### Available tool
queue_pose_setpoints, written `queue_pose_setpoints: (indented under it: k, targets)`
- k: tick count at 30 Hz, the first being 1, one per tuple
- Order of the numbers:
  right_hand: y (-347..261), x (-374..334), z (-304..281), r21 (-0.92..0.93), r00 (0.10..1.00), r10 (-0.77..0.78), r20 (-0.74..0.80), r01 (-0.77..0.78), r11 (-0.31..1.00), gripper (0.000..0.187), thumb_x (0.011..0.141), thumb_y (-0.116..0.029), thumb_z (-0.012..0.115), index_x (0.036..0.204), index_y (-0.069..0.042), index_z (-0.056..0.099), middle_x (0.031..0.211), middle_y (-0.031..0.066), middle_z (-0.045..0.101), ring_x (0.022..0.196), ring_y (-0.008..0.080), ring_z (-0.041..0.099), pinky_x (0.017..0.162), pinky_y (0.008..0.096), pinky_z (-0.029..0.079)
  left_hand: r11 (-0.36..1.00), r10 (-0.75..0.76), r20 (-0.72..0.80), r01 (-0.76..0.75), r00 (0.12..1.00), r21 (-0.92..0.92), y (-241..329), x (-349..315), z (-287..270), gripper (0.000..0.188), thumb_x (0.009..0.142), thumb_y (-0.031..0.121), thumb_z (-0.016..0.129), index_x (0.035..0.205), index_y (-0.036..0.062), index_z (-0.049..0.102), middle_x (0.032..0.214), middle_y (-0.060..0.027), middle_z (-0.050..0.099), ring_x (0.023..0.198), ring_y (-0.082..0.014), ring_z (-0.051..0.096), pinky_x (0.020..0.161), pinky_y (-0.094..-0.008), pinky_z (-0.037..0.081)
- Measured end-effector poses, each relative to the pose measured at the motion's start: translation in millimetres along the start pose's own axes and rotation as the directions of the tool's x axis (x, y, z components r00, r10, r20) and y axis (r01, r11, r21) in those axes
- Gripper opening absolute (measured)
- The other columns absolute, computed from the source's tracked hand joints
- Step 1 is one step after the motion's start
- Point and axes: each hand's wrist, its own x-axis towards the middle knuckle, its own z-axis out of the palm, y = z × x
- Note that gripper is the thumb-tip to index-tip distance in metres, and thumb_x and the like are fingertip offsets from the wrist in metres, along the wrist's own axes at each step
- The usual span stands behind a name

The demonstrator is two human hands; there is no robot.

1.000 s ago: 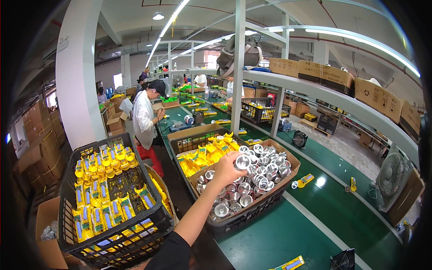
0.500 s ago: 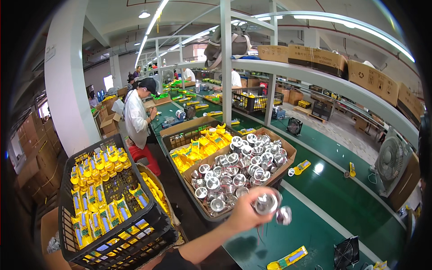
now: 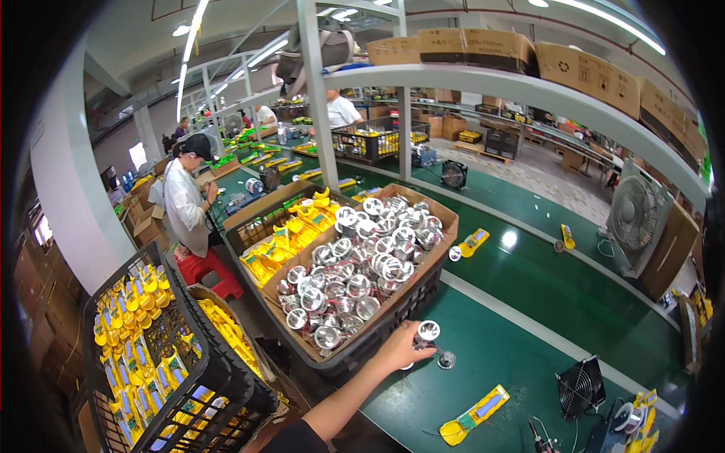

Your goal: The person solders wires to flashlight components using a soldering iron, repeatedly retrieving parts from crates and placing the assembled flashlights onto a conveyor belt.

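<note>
My left hand (image 3: 400, 347) reaches in from the lower edge, over the green table just off the near right corner of a carton. Its fingers are closed on a silvery lamp reflector cup (image 3: 428, 331). A second reflector cup (image 3: 446, 360) is right beside the fingertips; whether it hangs from them or rests on the table I cannot tell. Part of another shiny piece shows under the hand. The carton (image 3: 393, 316) is heaped with reflector cups (image 3: 356, 285) with thin red wires. Nearer on the table lies a yellow lamp housing (image 3: 476, 414) with a blue cell. My right hand is not in view.
Left stands a black crate (image 3: 249, 392) of yellow housings. Behind the carton are more yellow housings (image 3: 283, 245). A small black fan (image 3: 580, 386), a wire spool (image 3: 629, 417) and a dark-handled tool (image 3: 541, 436) are at lower right. A person (image 3: 185, 200) works at far left.
My left hand has come down and slightly left, with the reflector cups now closer to the table. The view has swung right, so the surroundings appear shifted left.
</note>
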Motion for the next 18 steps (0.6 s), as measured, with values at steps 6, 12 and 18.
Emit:
queue_pose_setpoints:
  k: [6, 12, 18]
  targets:
    - [15, -4, -15, 0.018, 0.999, -0.046, 0.006, 0.046, 0.999, 0.017, 0.081, -0.012, 0.056, 0.089, -0.001, 0.047, 0.063, 0.0063, 0.050, 0.049, 0.0119, 0.044, 0.046, 0.0231, 0.036, 0.990, 0.028, -0.169, -0.004, 0.985, 0.140, 12, -7, 3, 0.079, 0.068, 0.032, 0.071, 0.127, -0.0019, 0.032, 0.119, -0.0236, 0.044, 0.110, -0.0370, 0.043, 0.093, -0.0381, 0.034]
    - [15, -7, -16, 0.021, 0.999, 0.041, -0.029, -0.041, 0.999, 0.017, 0.081, -0.013, 0.050, 0.093, -0.002, 0.045, 0.068, 0.0033, 0.047, 0.047, 0.0046, 0.040, 0.041, 0.0151, 0.030, 0.981, 0.152, -0.385, -0.093, 0.910, 0.169, 45, -27, -5, 0.027, 0.077, 0.009, 0.057, 0.103, 0.0025, 0.056, 0.102, -0.0143, 0.053, 0.092, -0.0289, 0.051, 0.078, -0.0356, 0.042]
    - [8, -8, -12, 0.018, 0.999, 0.009, -0.044, -0.008, 1.000, 0.017, 0.081, -0.011, 0.050, 0.093, -0.002, 0.045, 0.071, 0.0048, 0.047, 0.049, 0.0056, 0.042, 0.042, 0.0156, 0.032, 0.970, -0.044, 0.079, 0.023, 0.996, 0.243, 50, -34, 29, 0.016, 0.076, 0.009, 0.059, 0.090, 0.0024, 0.057, 0.090, -0.0140, 0.052, 0.079, -0.0279, 0.055, 0.066, -0.0381, 0.046]
